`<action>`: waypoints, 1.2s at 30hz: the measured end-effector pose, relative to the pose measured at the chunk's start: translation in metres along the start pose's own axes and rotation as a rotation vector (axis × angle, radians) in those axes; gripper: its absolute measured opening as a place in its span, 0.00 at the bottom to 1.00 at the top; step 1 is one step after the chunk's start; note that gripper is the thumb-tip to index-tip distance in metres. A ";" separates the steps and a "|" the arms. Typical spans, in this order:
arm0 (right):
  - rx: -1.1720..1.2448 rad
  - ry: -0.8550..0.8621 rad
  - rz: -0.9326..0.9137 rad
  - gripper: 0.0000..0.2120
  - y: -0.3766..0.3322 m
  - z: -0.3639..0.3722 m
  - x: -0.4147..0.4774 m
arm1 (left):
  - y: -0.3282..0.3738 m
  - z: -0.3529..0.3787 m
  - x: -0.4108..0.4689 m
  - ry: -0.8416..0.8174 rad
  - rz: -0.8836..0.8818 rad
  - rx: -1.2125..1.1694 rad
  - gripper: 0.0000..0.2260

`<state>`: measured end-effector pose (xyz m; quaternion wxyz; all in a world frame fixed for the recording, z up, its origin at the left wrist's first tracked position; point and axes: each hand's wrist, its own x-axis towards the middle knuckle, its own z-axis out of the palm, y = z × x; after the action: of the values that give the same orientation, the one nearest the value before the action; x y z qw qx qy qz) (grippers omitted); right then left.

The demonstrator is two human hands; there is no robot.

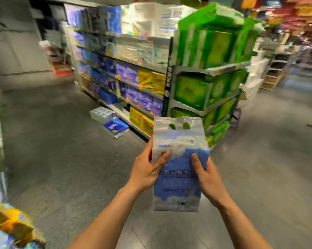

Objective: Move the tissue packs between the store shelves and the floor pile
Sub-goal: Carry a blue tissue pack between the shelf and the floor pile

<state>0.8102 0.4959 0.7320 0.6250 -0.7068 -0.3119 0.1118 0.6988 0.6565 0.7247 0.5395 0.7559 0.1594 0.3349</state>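
Store shelves [148, 91], long run ahead of you on the left: stocked in rows with blue, purple [127, 71] and yellow packs [151, 80]; paler packs on the upper tiers, labels blurred.

End shelf [193, 70], right of that run: filled on every tier with green packs [191, 92].

Floor pile [105, 115]: a white-and-blue pack and a blue pack lying on the floor [62, 150] at the foot of the long run.

Tissue pack [178, 173], blue and white, punched handle uppermost: held upright in the air before you, well apart from shelves and pile.

Your left hand [146, 170]: clamped on the pack's left side, thumb across its front.

Your right hand [207, 178]: clamped on the right side, thumb likewise on the front.
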 end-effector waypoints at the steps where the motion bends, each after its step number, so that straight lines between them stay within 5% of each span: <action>1: 0.015 -0.018 0.001 0.44 0.008 0.023 0.029 | -0.015 -0.018 0.024 0.020 -0.002 0.007 0.37; 11: 0.018 -0.117 -0.021 0.43 0.008 0.210 0.318 | -0.109 -0.179 0.308 0.013 0.024 0.167 0.36; 16: 0.006 -0.096 -0.043 0.33 0.028 0.272 0.456 | -0.160 -0.216 0.442 0.014 0.030 0.140 0.30; 26: -0.012 -0.074 -0.112 0.23 0.034 0.349 0.757 | -0.237 -0.254 0.755 0.022 0.074 0.099 0.27; 33: -0.117 0.006 -0.179 0.25 0.014 0.399 0.934 | -0.263 -0.293 0.948 -0.020 0.178 0.059 0.24; 36: -0.171 0.049 -0.187 0.28 0.009 0.413 0.984 | -0.277 -0.302 1.012 -0.023 0.263 0.078 0.31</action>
<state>1.3543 1.4029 0.8711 0.5775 -0.7279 -0.3696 0.0087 1.2610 1.5815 0.8658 0.4630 0.7944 0.0656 0.3876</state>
